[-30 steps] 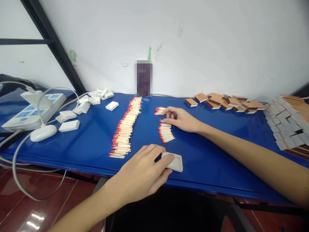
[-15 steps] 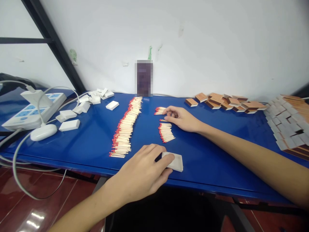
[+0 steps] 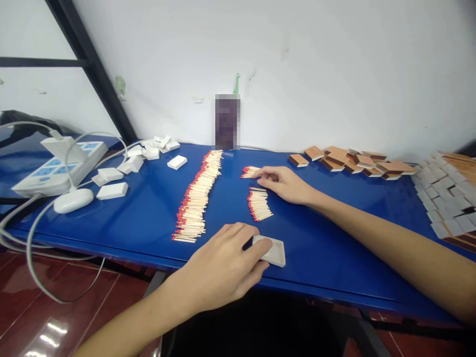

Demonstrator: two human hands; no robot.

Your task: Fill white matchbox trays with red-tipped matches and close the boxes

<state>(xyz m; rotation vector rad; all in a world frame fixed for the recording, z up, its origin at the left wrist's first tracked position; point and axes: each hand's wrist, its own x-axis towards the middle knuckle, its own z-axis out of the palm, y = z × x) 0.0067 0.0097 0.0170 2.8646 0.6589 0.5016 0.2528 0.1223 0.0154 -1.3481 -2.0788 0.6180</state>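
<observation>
My left hand (image 3: 226,263) grips a shallow white matchbox tray (image 3: 277,253) at the table's front edge, thumb over its side. Farther off, my right hand (image 3: 280,183) has its fingers bent, thumb and forefinger slightly apart. Its fingertips reach the stick ends of a small bunch of red-tipped matches (image 3: 247,172). Just below that hand lies a curved row of matches (image 3: 259,204), heads to the left. A long, dense strip of matches (image 3: 197,198) runs from front to back, left of both hands.
White trays (image 3: 112,191) lie scattered at the left, beside a power strip (image 3: 55,173) with cables. Brown matchboxes (image 3: 336,157) are heaped at the back right, and a stack of matchboxes (image 3: 446,193) stands at the right edge. A pixelated dark rectangle (image 3: 227,121) is against the wall.
My right hand has shifted slightly away from the curved row, toward the small far bunch. A match near its thumb now lies clear at the row's top. The left hand keeps its hold.
</observation>
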